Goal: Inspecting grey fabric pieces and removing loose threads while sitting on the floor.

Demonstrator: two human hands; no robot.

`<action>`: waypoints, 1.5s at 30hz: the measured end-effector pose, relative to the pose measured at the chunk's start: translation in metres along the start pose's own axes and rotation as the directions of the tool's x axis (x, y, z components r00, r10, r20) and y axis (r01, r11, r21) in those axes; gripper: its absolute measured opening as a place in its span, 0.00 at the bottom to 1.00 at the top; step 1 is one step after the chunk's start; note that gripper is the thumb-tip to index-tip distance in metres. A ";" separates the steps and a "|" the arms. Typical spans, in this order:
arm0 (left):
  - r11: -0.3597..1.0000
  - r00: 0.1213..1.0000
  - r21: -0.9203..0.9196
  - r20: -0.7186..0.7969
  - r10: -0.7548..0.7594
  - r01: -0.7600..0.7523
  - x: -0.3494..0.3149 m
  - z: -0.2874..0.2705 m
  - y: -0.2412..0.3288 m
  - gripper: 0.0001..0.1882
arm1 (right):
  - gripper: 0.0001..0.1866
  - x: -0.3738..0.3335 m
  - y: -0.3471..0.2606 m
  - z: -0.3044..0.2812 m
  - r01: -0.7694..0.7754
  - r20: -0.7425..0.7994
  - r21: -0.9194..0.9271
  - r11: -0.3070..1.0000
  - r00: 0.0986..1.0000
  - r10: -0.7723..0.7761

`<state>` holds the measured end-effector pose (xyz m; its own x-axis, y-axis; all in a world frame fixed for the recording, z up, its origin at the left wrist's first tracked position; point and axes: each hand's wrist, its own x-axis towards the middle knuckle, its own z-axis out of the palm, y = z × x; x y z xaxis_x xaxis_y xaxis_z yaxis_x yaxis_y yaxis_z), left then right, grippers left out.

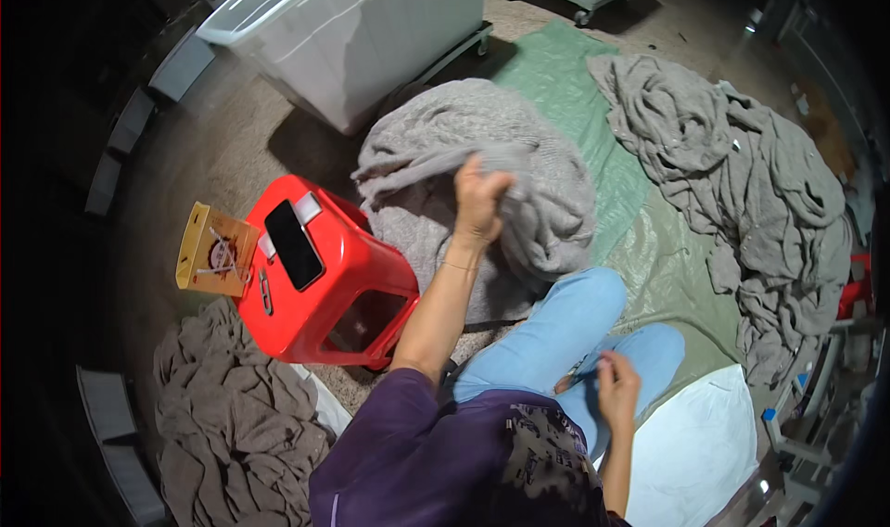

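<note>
Your left hand (pixel 480 198) reaches forward over a pale grey knit (pixel 552 189) bunched on the floor just beyond your legs, its fingers apparently closed on a raised fold that blurs with motion. Your right hand (pixel 619 393) waits near your bent right knee, thumb and fingertips close together; whether they pinch something small, the view cannot tell. The step in hand looks like lifting and opening out the knit, and the next move seems to call for a steady left grip, with your right hand brought over to a second edge. At your left, a red stool (pixel 362 249) bears a black phone (pixel 294 245) and an orange box (pixel 218 253), with a brown fabric heap (pixel 236 406) nearer. A grey fabric pile (pixel 742 170) spreads at far right, beyond a green sheet (pixel 565 82); a white bin (pixel 371 50) stands at the far left
</note>
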<state>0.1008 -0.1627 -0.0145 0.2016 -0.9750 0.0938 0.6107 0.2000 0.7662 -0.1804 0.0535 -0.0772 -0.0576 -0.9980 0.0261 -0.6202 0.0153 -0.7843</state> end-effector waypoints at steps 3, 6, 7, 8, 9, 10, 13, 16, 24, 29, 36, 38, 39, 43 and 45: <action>0.859 0.596 0.442 0.773 -0.218 -0.258 -0.049 0.067 0.009 0.07 | 0.11 0.030 -0.028 -0.055 0.028 -0.423 0.010 1.000 0.906 -0.021; 0.940 -0.157 0.320 0.929 -0.336 -0.119 -0.128 0.104 0.014 0.09 | 0.11 0.052 -0.074 -0.100 0.260 -0.779 0.156 0.953 0.626 -0.044; 0.838 -0.374 0.543 0.769 -0.518 -0.045 -0.138 0.101 0.017 0.08 | 0.11 0.056 -0.077 -0.110 0.352 -0.826 0.147 0.924 0.557 -0.081; 0.840 -0.334 0.542 0.793 -0.510 0.006 -0.154 0.092 0.019 0.09 | 0.11 0.059 -0.082 -0.114 0.348 -0.801 0.122 0.930 0.587 -0.114; 0.804 -0.329 0.594 0.755 -0.567 -0.022 -0.157 0.087 0.017 0.09 | 0.10 0.061 -0.086 -0.115 0.346 -0.770 0.103 0.933 0.622 -0.146; 0.762 -0.315 0.645 0.714 -0.626 -0.052 -0.160 0.082 0.017 0.10 | 0.11 0.063 -0.086 -0.112 0.338 -0.689 0.106 0.935 0.703 -0.176; 0.795 -0.020 0.574 0.808 -0.589 -0.197 -0.170 0.057 0.006 0.09 | 0.09 0.074 -0.082 -0.080 0.210 -0.432 0.040 0.977 0.885 -0.173; 0.667 0.204 0.745 0.654 -0.728 -0.006 -0.157 0.012 -0.016 0.08 | 0.08 0.074 -0.077 -0.049 0.325 -0.292 0.043 0.945 0.908 -0.299; 0.946 0.629 0.118 -0.771 -0.105 0.301 -0.058 -0.189 -0.108 0.14 | 0.09 0.050 -0.065 -0.019 0.190 -0.137 0.212 0.958 0.977 -0.164; 0.972 0.569 0.191 -0.819 0.082 0.136 -0.030 -0.169 -0.102 0.26 | 0.08 0.035 -0.044 -0.025 -0.020 -0.084 0.216 0.976 0.996 0.039; 0.986 0.806 0.020 -0.579 -0.126 0.168 -0.034 -0.144 -0.065 0.09 | 0.08 0.036 -0.042 -0.009 0.023 -0.049 0.180 0.983 0.999 -0.014; 0.873 0.988 0.488 -0.133 0.078 -0.003 -0.057 -0.082 -0.046 0.08 | 0.08 0.040 -0.051 -0.005 0.122 -0.099 0.192 0.974 0.990 -0.104; 0.633 0.966 0.735 0.126 0.227 -0.244 -0.071 -0.051 -0.026 0.12 | 0.08 0.044 -0.059 -0.001 0.119 -0.110 0.193 0.974 0.989 -0.099; 0.551 0.867 0.698 0.488 0.102 -0.458 -0.113 0.010 0.004 0.15 | 0.28 0.079 -0.093 0.019 0.372 -0.248 0.163 0.914 0.912 -0.327; 0.569 0.828 0.661 0.556 0.066 -0.489 -0.122 0.016 -0.003 0.15 | 0.31 0.090 -0.102 0.022 0.417 -0.247 0.149 0.897 0.894 -0.374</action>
<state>0.0622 -0.0461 -0.0180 -0.2190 -0.8485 0.4817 -0.2579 0.5265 0.8101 -0.1055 -0.0396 -0.0085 -0.0122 -0.8826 0.4699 -0.4632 -0.4115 -0.7849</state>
